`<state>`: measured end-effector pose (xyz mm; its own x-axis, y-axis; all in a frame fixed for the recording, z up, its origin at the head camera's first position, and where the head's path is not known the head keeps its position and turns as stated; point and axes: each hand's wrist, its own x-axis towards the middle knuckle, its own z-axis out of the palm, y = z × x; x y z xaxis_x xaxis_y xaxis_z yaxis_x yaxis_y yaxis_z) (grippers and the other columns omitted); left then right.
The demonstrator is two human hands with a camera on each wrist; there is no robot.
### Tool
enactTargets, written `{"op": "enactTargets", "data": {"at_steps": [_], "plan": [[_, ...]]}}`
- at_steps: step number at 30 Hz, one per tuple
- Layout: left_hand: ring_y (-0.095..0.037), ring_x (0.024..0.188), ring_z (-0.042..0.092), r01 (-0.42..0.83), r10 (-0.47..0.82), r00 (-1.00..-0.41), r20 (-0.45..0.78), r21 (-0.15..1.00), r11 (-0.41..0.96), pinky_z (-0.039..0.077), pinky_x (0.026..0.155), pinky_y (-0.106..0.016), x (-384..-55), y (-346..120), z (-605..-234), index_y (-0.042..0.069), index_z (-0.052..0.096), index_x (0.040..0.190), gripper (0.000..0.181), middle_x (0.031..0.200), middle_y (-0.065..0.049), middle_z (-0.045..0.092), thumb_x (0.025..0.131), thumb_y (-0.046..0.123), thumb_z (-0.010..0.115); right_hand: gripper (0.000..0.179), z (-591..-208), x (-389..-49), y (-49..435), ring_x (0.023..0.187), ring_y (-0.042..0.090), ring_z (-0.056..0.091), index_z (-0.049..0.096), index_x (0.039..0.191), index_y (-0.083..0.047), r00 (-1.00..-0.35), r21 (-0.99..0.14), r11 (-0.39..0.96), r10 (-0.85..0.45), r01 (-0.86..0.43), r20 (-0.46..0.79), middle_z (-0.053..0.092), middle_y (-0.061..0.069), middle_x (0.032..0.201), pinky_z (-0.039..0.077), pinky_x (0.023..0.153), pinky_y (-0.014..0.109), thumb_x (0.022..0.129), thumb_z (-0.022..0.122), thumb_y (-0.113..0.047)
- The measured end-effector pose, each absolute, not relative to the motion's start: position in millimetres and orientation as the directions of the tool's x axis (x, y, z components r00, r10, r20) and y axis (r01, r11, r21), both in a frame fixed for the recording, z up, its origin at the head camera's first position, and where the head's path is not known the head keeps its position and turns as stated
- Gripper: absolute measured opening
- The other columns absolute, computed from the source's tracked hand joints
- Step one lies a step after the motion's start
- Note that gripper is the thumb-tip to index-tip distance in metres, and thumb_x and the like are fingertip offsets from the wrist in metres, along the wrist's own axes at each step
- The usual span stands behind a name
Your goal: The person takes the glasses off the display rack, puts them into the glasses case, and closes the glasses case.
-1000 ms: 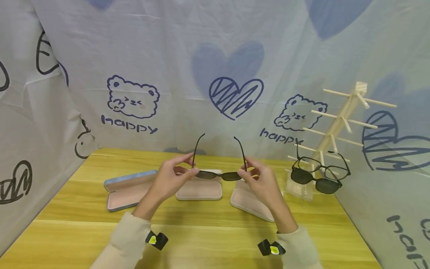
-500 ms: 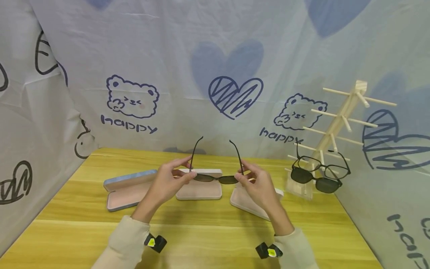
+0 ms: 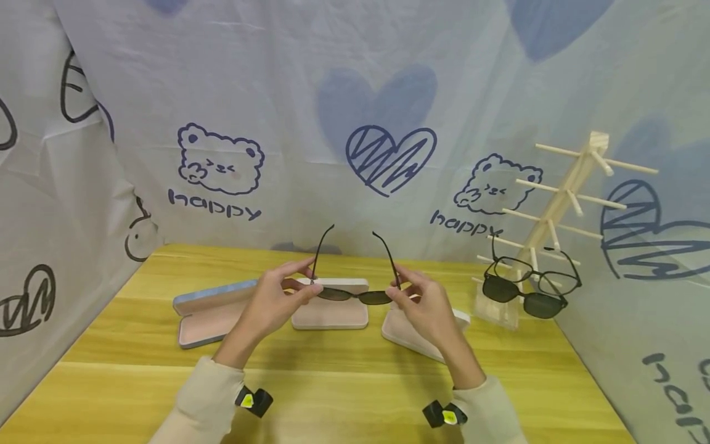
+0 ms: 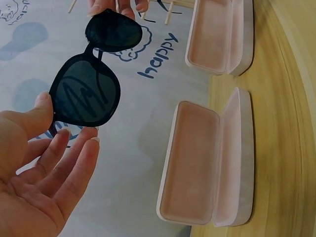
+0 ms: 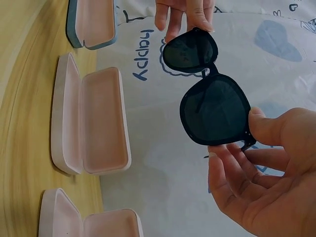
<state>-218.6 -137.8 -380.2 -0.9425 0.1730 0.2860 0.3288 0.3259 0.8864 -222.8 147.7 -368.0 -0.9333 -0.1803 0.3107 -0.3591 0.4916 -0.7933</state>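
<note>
Between my two hands is a pair of black sunglasses (image 3: 354,296) with dark lenses, its temples unfolded and pointing away from me. My left hand (image 3: 275,300) pinches the left hinge corner between thumb and fingers. At the opposite corner my right hand (image 3: 424,303) does the same. In the left wrist view the thumb presses the edge of the dark lens (image 4: 86,91), fingers behind it. Beneath and behind the sunglasses lies an open white case (image 3: 330,316) with pink lining. The right wrist view shows the lenses (image 5: 216,109) above the open cases.
A blue open case (image 3: 202,327) lies at left, and another white open case (image 3: 407,333) at right, partly hidden by my right hand. A wooden display rack (image 3: 560,197) stands at the right, with clear-lens glasses (image 3: 557,282) and dark sunglasses (image 3: 524,297) low on it.
Both hands have shifted slightly left and lower with the sunglasses. The temple tips now sit closer together. The grip stays the same.
</note>
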Motion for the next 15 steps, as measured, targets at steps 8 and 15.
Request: {"op": "enactTargets", "data": {"at_steps": [8,15], "plan": [[-0.026,0.105,0.072,0.371,0.166,-0.928,0.332,0.847,0.38,0.061,0.082,-0.03,-220.4,-138.1,-383.2,0.003,0.055,0.148,0.058,0.118,-0.013,0.068,0.096,0.019,0.075,0.042,-372.6,-223.7,146.2,0.081,0.016,0.07,0.065,0.137,0.001,-0.922,-0.783,0.487,-0.197,-0.387,0.333,0.073,0.017,0.112,0.058,0.068,0.018,0.097,0.072,-0.009],[-0.028,0.11,0.069,0.375,0.163,-0.927,0.338,0.843,0.386,0.06,0.093,-0.046,-223.0,-138.5,-384.5,0.002,0.056,0.146,0.056,0.116,-0.015,0.07,0.096,0.017,0.075,0.029,-374.8,-223.4,143.1,0.084,0.02,0.072,0.073,0.125,-0.002,-0.913,-0.763,0.503,-0.179,-0.405,0.366,0.074,0.016,0.11,0.058,0.072,0.018,0.097,0.072,-0.009]]}}
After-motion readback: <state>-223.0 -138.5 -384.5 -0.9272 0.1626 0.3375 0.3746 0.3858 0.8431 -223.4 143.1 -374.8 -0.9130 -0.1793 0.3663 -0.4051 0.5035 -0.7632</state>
